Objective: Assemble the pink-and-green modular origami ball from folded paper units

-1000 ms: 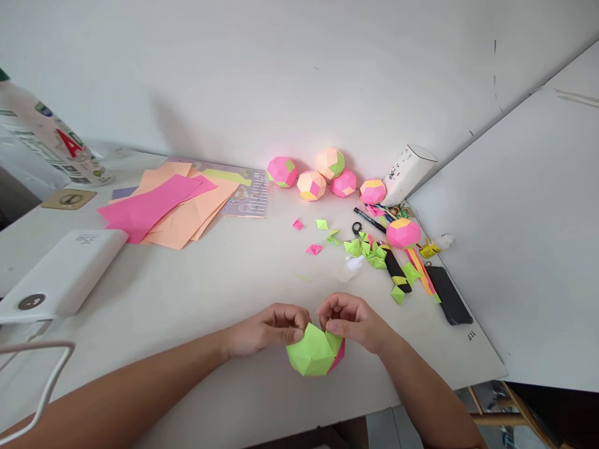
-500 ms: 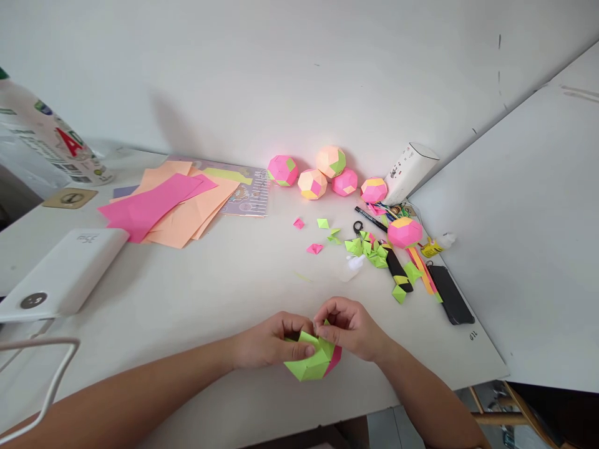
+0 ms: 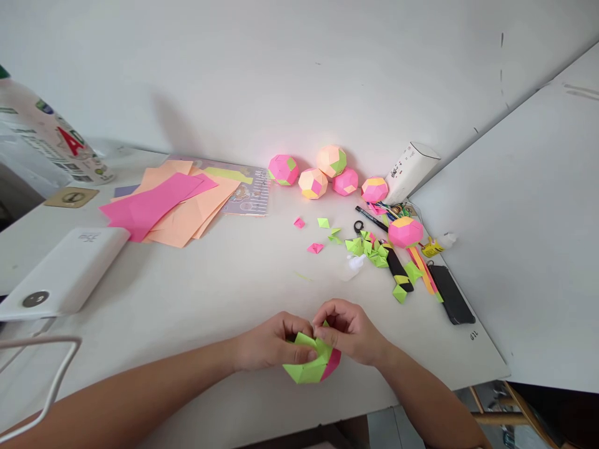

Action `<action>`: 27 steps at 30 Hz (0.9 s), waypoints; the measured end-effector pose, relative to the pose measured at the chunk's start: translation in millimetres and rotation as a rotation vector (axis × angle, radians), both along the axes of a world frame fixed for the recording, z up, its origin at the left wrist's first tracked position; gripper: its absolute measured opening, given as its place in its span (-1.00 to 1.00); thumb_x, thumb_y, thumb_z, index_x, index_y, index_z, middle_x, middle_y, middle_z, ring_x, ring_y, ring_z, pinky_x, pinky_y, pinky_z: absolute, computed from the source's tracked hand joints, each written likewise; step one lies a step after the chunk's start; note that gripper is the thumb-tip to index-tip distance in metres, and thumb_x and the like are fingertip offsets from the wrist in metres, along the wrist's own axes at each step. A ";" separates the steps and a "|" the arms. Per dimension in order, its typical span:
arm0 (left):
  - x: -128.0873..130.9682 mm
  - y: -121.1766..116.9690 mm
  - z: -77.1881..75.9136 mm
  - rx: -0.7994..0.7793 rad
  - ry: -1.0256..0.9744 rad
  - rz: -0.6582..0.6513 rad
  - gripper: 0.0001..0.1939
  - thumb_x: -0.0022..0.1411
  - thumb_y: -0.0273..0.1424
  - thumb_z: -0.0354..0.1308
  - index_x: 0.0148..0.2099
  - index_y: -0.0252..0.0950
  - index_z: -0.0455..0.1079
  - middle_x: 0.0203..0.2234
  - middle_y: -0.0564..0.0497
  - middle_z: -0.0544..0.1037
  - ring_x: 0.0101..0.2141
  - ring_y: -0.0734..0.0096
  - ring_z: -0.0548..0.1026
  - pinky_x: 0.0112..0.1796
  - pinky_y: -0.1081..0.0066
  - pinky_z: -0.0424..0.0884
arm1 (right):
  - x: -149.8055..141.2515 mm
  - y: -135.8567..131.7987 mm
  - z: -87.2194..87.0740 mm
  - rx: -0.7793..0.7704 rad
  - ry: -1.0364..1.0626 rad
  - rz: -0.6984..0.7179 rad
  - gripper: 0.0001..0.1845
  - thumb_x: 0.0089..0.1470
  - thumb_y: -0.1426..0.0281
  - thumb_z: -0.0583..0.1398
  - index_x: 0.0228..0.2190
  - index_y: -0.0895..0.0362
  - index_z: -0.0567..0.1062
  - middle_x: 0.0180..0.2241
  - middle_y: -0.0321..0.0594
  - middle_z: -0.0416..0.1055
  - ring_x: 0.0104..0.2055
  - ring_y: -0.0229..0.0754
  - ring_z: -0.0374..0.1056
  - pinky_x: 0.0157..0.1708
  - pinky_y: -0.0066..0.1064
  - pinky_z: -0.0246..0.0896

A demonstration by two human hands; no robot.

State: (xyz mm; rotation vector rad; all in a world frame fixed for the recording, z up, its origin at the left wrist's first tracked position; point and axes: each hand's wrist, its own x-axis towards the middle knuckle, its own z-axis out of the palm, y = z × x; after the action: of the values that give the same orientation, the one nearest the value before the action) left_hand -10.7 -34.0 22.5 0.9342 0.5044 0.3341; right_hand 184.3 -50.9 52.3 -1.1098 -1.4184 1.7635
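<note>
A partly open folded-paper ball (image 3: 306, 372), lime green with a pink side, sits between my hands above the table's front part. My left hand (image 3: 276, 342) grips it from the left, thumb across the green face and fingers behind. My right hand (image 3: 352, 330) pinches the green flaps at its upper rim with thumb and forefinger; the fingertips partly hide what they hold. Beyond the hands lie a small clear glue bottle (image 3: 354, 267), green folded paper units (image 3: 372, 249) in a heap, and a few loose pink units (image 3: 315, 248).
Finished paper balls (image 3: 331, 161) stand along the wall, beside a white box (image 3: 412, 171). Pink and peach paper sheets (image 3: 187, 215) lie at left, near a white power bank (image 3: 65, 271) and a bottle (image 3: 51, 134). A black phone (image 3: 450, 294) lies right, by a cutter (image 3: 397, 268).
Both hands stay almost in place on the paper ball. The ball has tilted slightly, and my left thumb has shifted a little to the right on its green face.
</note>
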 end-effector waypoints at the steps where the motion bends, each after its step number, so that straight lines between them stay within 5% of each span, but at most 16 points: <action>1: -0.4 0.4 0.0 0.002 -0.013 -0.003 -0.73 -0.03 -0.25 0.34 -0.40 -0.37 0.47 -0.58 0.11 0.37 -0.54 0.55 0.29 -0.47 0.49 0.21 | 0.4 0.9 1.0 -0.009 0.005 0.020 -0.78 0.01 0.28 0.28 -0.34 0.16 0.44 -0.45 -0.31 0.34 -0.48 -0.36 0.19 -0.50 -0.50 0.09; 10: -2.0 2.4 0.1 0.023 -0.007 -0.010 -0.69 -0.05 -0.19 0.34 -0.44 -0.37 0.46 -0.59 0.10 0.37 -0.55 0.55 0.28 -0.49 0.49 0.19 | 7.7 7.5 0.3 -0.206 0.128 0.176 -0.62 -0.09 0.30 0.35 -0.22 0.16 0.43 -0.38 -0.30 0.36 -0.40 -0.34 0.26 -0.42 -0.49 0.13; 27: -2.2 0.2 -0.3 0.011 -0.007 -0.025 -0.72 -0.04 -0.24 0.35 -0.41 -0.38 0.47 -0.60 0.10 0.35 -0.56 0.55 0.25 -0.49 0.47 0.17 | 1.3 1.7 -3.0 -0.231 0.170 0.066 -0.68 -0.20 0.35 0.40 -0.39 0.19 0.46 -0.49 -0.32 0.39 -0.50 -0.37 0.25 -0.51 -0.51 0.12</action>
State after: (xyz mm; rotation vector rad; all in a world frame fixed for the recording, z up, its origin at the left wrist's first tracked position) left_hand -12.9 -33.8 22.2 0.9489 0.4841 0.3175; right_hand 185.6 -49.1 49.3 -1.0090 -1.1850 2.0573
